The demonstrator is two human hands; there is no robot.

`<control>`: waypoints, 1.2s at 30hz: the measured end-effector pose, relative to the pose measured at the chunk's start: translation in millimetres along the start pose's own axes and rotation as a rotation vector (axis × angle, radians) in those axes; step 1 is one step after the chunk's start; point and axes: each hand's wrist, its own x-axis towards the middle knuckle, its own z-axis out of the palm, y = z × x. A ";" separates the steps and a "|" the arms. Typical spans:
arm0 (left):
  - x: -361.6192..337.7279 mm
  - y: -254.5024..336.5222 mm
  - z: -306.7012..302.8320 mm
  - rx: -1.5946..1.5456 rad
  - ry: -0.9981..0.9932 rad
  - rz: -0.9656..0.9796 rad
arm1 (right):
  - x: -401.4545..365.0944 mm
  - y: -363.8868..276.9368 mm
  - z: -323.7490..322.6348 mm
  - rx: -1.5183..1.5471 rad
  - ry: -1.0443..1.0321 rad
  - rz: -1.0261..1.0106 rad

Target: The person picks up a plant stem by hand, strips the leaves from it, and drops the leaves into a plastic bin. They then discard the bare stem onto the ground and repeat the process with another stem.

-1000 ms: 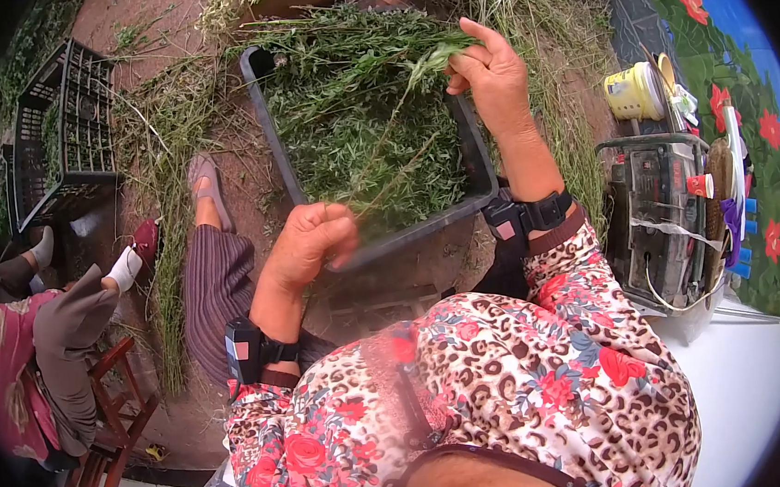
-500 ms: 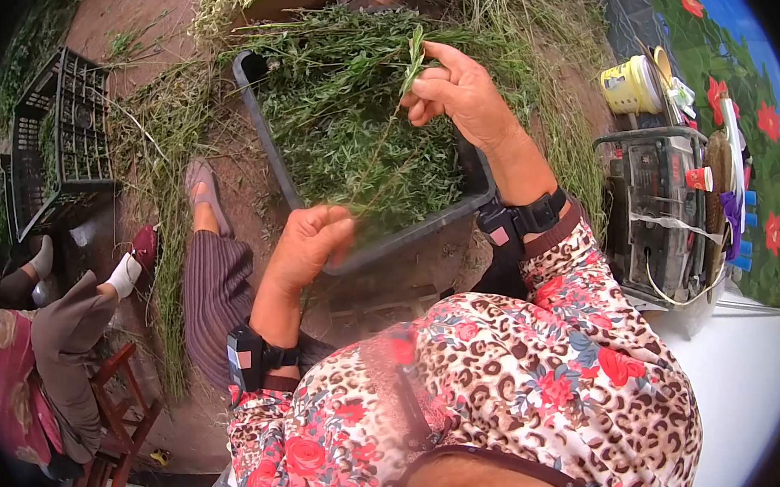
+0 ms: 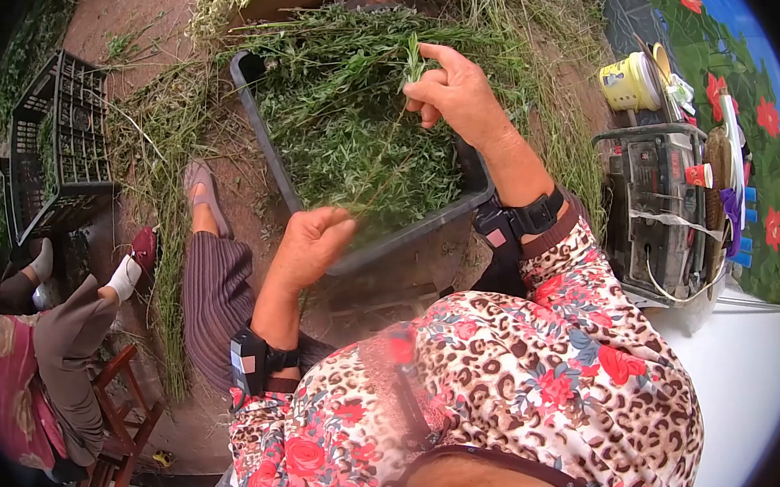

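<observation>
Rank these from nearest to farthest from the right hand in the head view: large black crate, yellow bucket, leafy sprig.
1. Leafy sprig: in the right hand.
2. Yellow bucket: to its right.
3. Large black crate: far left.

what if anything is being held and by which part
A thin green leafy plant stem: the right hand pinches it just below its leafy tip; the left hand seems to grip its thin other end, though that blurs.

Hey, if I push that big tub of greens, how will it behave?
The tub looks broad, so it would probably slide rather than tip. The greens are loosely heaped, so some might spill with a sharp shove.
</observation>
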 end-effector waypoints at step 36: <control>-8.4 16.5 -9.4 -0.557 -0.171 -0.013 | -1.4 -2.9 -21.1 0.299 -0.230 -0.133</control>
